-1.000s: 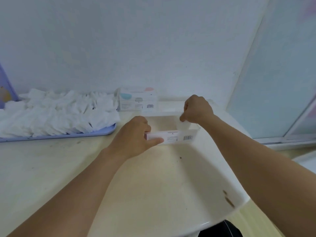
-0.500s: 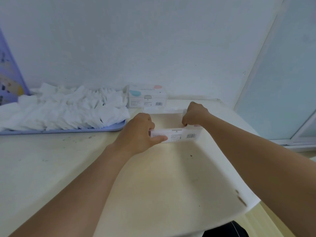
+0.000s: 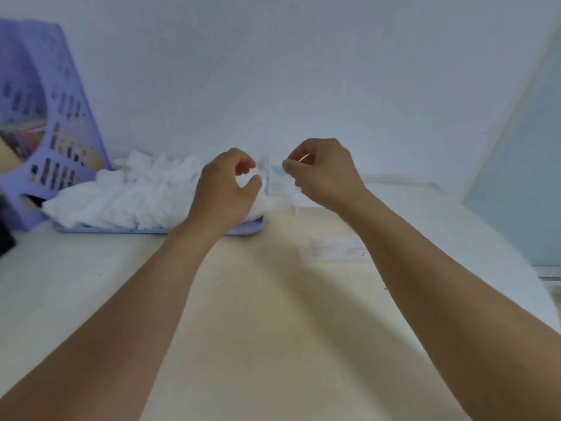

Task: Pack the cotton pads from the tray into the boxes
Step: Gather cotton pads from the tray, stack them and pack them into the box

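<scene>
Cotton pads [image 3: 130,199] are shown heaped on a lilac tray [image 3: 100,228] at the back left of the table [image 3: 258,314], near the wall. An open box [image 3: 335,250] lies on the table to the right of the tray, near the right forearm, and a second box [image 3: 277,180] stands against the wall behind the hands. The step in hand is judged to be the fetching of a fresh batch of pads for the open box. The next move calls for a small stack to be pinched cleanly from the near right end of the heap, without neighbouring pads being dragged off the tray, and then carried across to the open box. The left hand [image 3: 226,189] is held above the right end of the heap, its fingers loosely curled with thumb apart, nothing being grasped. The right hand [image 3: 323,174] is raised beside it, in front of the second box, its fingers curled inward; because of motion blur it cannot be told whether anything is pinched there. Both forearms are extended forward over the table. A lilac file rack [image 3: 45,117] stands at the far left.
</scene>
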Tool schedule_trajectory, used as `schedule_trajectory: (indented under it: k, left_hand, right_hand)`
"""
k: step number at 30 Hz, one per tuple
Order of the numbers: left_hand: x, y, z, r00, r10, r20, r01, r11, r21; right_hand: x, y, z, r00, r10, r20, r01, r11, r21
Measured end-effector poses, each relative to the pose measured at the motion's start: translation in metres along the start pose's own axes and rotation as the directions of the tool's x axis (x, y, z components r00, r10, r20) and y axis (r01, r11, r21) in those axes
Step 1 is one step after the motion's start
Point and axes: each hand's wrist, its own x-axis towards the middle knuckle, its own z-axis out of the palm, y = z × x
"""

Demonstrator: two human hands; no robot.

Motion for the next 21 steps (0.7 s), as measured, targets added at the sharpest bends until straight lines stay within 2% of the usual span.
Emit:
schedule_trajectory:
  k: [2,4,7,11,15,18,21]
  left_hand:
    - [-0.001,-0.024,-0.022,0.998,-0.045,-0.039,0.048,0.995,0.085]
    - [-0.013,-0.046,-0.036,0.995,-0.063,-0.076,0.074,0.987,0.142]
    - [-0.029,-0.067,-0.038,0.999,0.019,-0.033,-0.01,0.97,0.243]
    - [-0.026,-0.081,-0.04,0.996,0.085,0.006,-0.082,0.937,0.34]
    - [-0.028,-0.094,-0.042,0.995,0.013,0.102,-0.055,0.907,0.418]
    - [-0.031,-0.1,-0.038,0.991,0.012,0.132,-0.062,0.92,0.387]
    - [-0.029,-0.101,-0.034,0.983,0.027,0.181,-0.1,0.908,0.407]
  right_hand:
    - [-0.003,-0.012,0.033,0.986,0.081,0.148,-0.087,0.996,0.033]
    - [0.001,-0.015,0.06,0.956,0.179,0.233,-0.178,0.984,-0.026]
    - [0.013,-0.013,0.088,0.92,0.256,0.295,-0.231,0.966,-0.118]
    - [0.024,-0.006,0.117,0.935,0.264,0.236,-0.227,0.959,-0.172]
    - [0.026,0.001,0.124,0.917,0.342,0.205,-0.299,0.93,-0.215]
    - [0.025,0.004,0.126,0.904,0.377,0.204,-0.324,0.913,-0.249]
    - [0.02,0.005,0.128,0.943,0.314,0.113,-0.269,0.915,-0.301]
